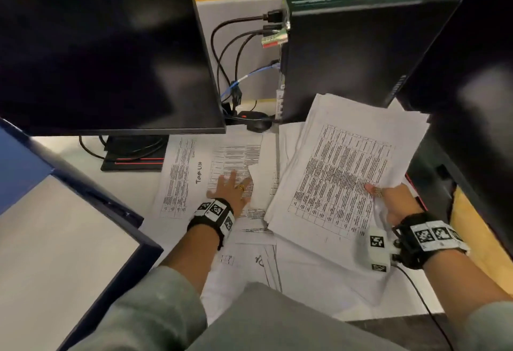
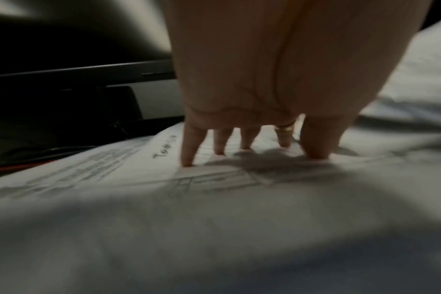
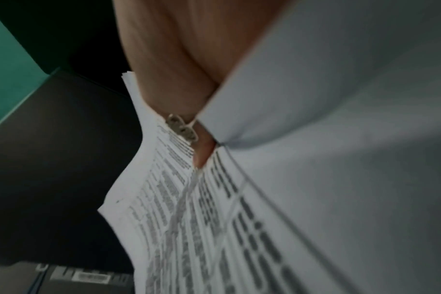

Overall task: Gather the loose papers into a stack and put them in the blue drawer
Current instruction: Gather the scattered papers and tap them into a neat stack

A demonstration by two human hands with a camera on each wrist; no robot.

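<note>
My right hand grips a stack of printed papers by its right edge, thumb on top, and holds it tilted above the desk. The right wrist view shows the thumb pressing on that stack. My left hand lies flat with spread fingers on loose printed sheets on the desk. In the left wrist view its fingertips press on a sheet with handwriting. More loose sheets lie near me. The blue drawer stands open at the left.
A black monitor on its stand stands behind the loose sheets. A black computer tower with cables stands at the back right. Another dark monitor looms at the right. A mouse lies between them.
</note>
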